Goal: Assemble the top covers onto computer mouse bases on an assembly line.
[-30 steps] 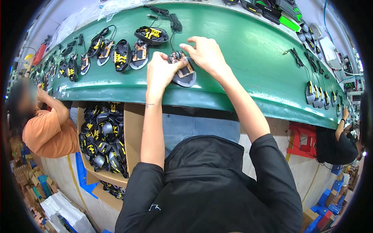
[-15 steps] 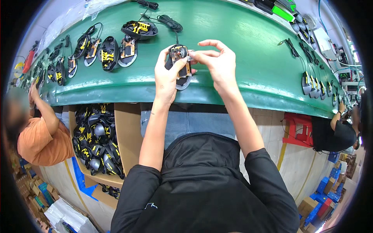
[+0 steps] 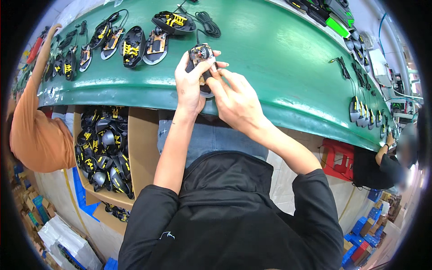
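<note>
An open computer mouse base (image 3: pixel 196 55), with its circuit board and scroll wheel exposed, is gripped in my left hand (image 3: pixel 189 86) above the near part of the bench. My left thumb lies across the board just below the wheel. On the right edge of the same base, the bent fingers of my right hand (image 3: pixel 237 96) close in, thumb against the lower side. Whether a small part sits between those fingers is hidden. A black cable (image 3: pixel 208 24) leads away from the base's far end.
Opened mice with yellow inner parts, such as this mouse shell (image 3: pixel 133 47), lie left on the green bench (image 3: pixel 279 72). Assembled mice (image 3: pixel 361 111) lie right. A cardboard box (image 3: pixel 143 148) of shells stands below. Co-workers sit at left and right, near a red stool (image 3: pixel 336 159).
My right hand has come down from beside the scroll wheel to the base's lower right edge, its fingers now curled in. The view has shifted slightly. The left co-worker's arm now reaches farther up.
</note>
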